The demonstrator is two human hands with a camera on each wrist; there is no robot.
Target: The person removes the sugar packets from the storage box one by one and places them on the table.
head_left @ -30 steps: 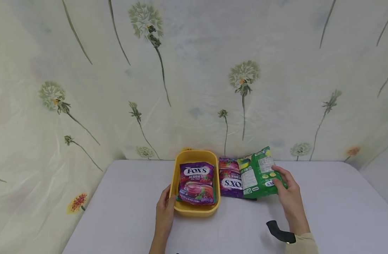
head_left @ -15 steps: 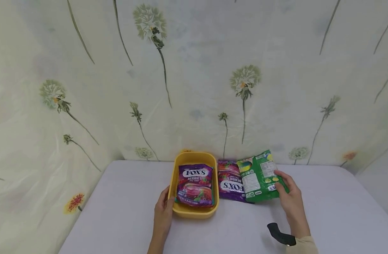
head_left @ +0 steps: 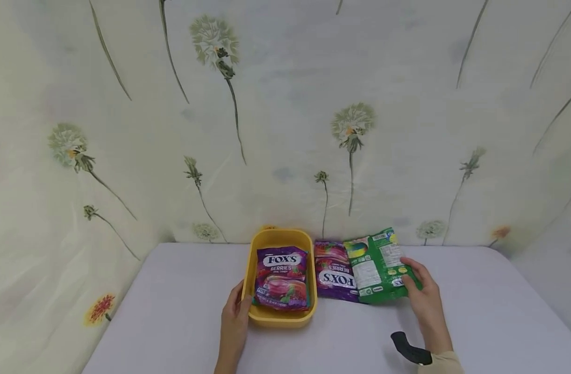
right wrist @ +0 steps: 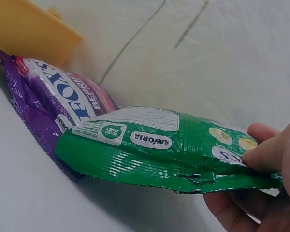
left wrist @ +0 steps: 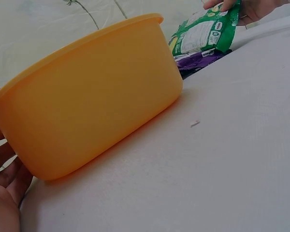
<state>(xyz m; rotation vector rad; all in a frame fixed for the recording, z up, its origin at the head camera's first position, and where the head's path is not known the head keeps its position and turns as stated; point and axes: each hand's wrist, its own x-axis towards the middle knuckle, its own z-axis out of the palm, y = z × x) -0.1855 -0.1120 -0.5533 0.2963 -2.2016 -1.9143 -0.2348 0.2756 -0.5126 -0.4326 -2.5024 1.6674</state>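
Note:
A yellow plastic tub (head_left: 282, 322) stands on the table with a purple Fox's Berries candy bag (head_left: 282, 280) inside it. My left hand (head_left: 234, 322) holds the tub's near-left side, thumb at the rim and fingers along the outer wall (left wrist: 96, 96). To the right of the tub lies another purple candy bag (head_left: 331, 267), its lettering upside down. A green candy bag (head_left: 374, 267), back side up, overlaps its right part. My right hand (head_left: 425, 298) pinches the green bag's right edge, thumb on top and fingers underneath. In the right wrist view, the near edge of the green bag (right wrist: 135, 169) is raised.
A white cloth covers the table (head_left: 173, 311). Behind it hangs a pale curtain (head_left: 285, 104) printed with dandelions. A black strap (head_left: 409, 348) sticks out at my right wrist, beside a beige sleeve (head_left: 442, 362). A small white scrap (left wrist: 195, 123) lies near the tub.
The head view has shifted slightly, so the tub and bags appear a little lower and farther left. Both hands keep their holds on the tub and the green bag.

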